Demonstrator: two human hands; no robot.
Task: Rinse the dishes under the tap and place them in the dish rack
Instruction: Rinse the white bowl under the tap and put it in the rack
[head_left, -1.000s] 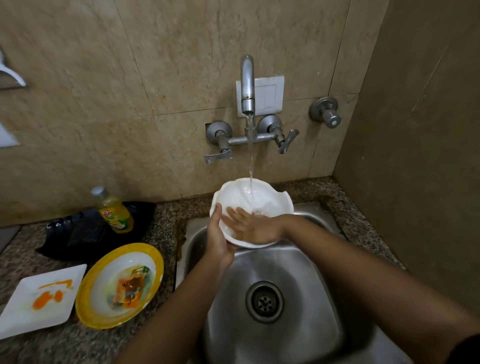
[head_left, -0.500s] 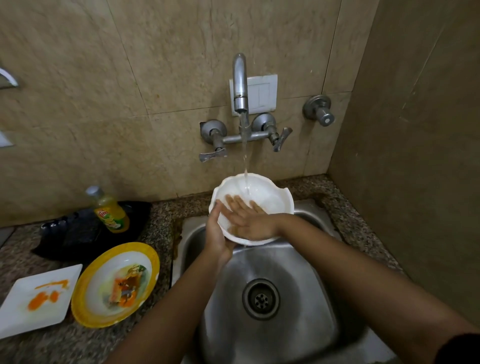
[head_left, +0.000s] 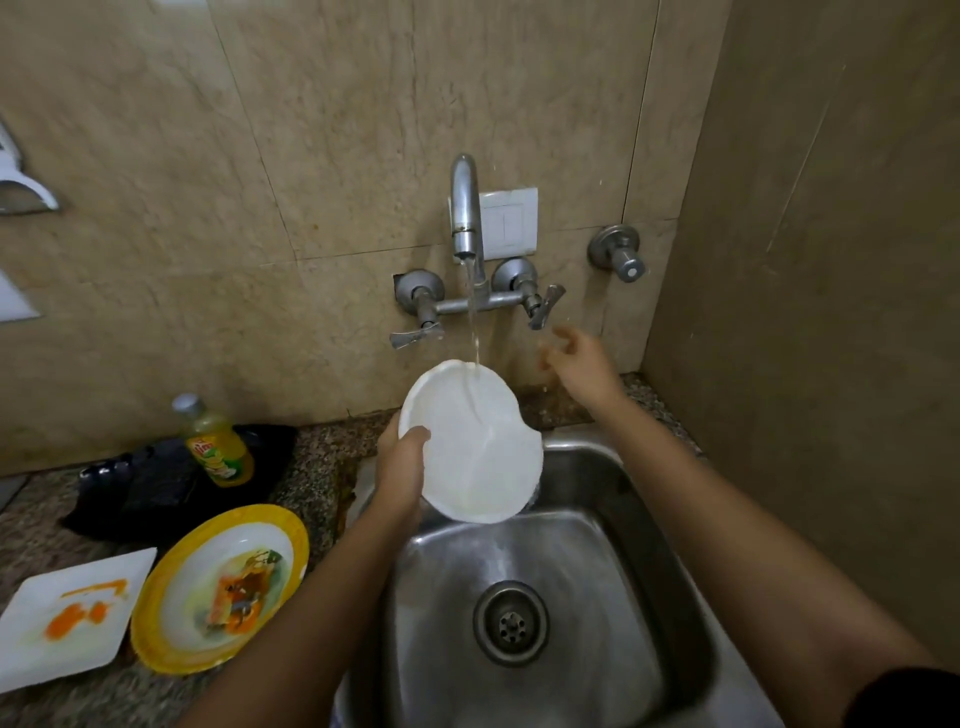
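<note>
so my left hand (head_left: 400, 462) grips the white bowl (head_left: 472, 447) by its rim under the running tap (head_left: 465, 208), right hand (head_left: 582, 364) spread and empty just past it, and the yellow-rimmed plate (head_left: 291, 525) and square plate (head_left: 31, 649) left of my grip look unrinsed, so barely started imo

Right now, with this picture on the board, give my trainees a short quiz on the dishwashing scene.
1. True or false: water from the tap lands on the white bowl.
2. Which hand grips the bowl: A left, B right, C both?
3. Fill in: ___ food-stained plates lie on the counter.
Key: 1 true. 2 A: the left hand grips its rim; the right hand is raised, free. 3 two: the yellow-rimmed plate and the square white plate.
</note>
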